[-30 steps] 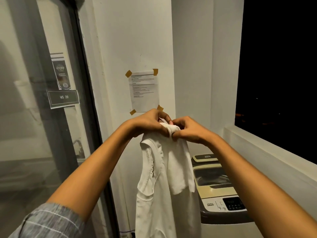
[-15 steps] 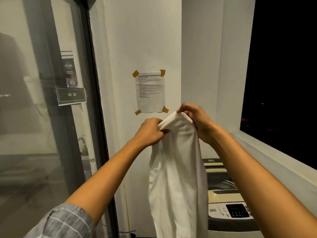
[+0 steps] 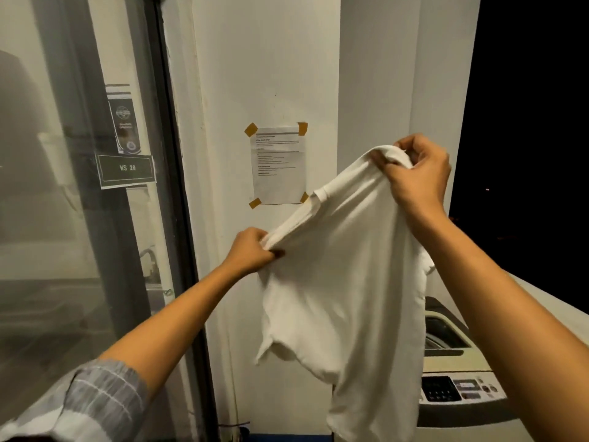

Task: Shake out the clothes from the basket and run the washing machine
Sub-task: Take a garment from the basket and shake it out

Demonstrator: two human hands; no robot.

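A white T-shirt hangs in the air in front of me, stretched between both hands. My left hand grips one end of its upper edge, lower and to the left. My right hand pinches the other end, higher and to the right. Below the shirt at the lower right stands a top-loading washing machine with a beige top and a control panel; the shirt covers its left part. No basket is in view.
A glass door with a dark frame and a "WS 20" sign fills the left. A taped paper notice hangs on the white wall ahead. A dark window with a white ledge runs along the right.
My hands have moved apart, the right one up and to the right, the left one down. The shirt has spread out from a bunched fold into a wide sheet.
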